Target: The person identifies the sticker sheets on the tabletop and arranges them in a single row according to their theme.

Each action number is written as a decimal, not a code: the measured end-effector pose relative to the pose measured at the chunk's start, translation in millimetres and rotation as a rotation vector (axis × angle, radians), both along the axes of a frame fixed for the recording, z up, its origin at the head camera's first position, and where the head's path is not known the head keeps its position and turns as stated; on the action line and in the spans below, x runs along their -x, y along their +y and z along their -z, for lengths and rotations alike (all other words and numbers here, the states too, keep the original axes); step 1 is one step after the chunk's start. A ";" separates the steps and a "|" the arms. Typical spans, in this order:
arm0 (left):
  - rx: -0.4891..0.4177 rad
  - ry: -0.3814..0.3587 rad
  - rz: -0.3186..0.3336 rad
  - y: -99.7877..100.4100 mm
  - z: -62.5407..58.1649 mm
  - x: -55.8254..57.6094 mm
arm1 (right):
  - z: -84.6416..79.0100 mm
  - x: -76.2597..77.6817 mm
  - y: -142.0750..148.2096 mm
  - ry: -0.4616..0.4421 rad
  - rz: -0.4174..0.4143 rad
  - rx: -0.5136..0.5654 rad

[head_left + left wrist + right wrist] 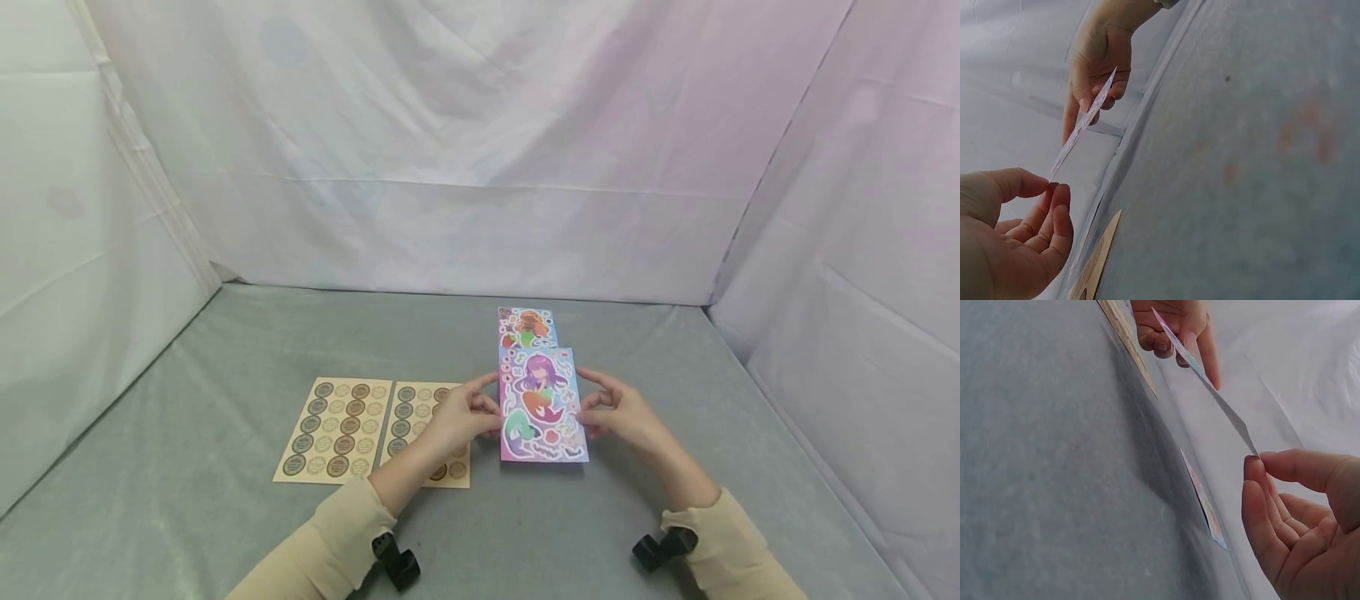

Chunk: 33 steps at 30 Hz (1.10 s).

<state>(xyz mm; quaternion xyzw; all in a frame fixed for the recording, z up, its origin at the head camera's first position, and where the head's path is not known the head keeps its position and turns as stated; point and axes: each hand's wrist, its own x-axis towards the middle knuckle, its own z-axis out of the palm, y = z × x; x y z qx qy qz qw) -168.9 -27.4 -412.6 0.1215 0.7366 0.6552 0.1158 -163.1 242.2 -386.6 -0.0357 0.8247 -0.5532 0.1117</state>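
Note:
A mermaid sticker sheet (542,407), pink, purple and blue, is held up above the table between both hands. My left hand (459,417) pinches its left edge between thumb and fingers; in the left wrist view the left hand (1022,231) shows the sheet (1082,128) nearly edge-on. On the opposite edge, my right hand (622,412) pinches with thumb and index finger, seen close in the right wrist view, where the right hand (1300,519) has its other fingers curled. A second mermaid sticker sheet (528,325) lies behind on the table, partly covered by the held one in the head view.
Two cream sheets of round stickers lie side by side at the left: one sheet (333,429) in full view, the other sheet (411,408) partly behind the left forearm. Grey cloth covers the table (375,333). White curtains (450,167) enclose the back and sides.

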 end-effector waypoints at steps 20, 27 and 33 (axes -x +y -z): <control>0.090 -0.019 0.105 2.1 10.4 0.3 | 11.0 -0.2 14.9 -0.071 -0.113 0.003; 0.127 -0.060 0.128 3.6 9.7 -3.4 | 13.6 -0.1 17.6 -0.112 -0.145 0.013; 0.136 -0.097 0.130 5.7 9.2 -5.0 | 16.9 1.3 16.9 -0.133 -0.149 -0.014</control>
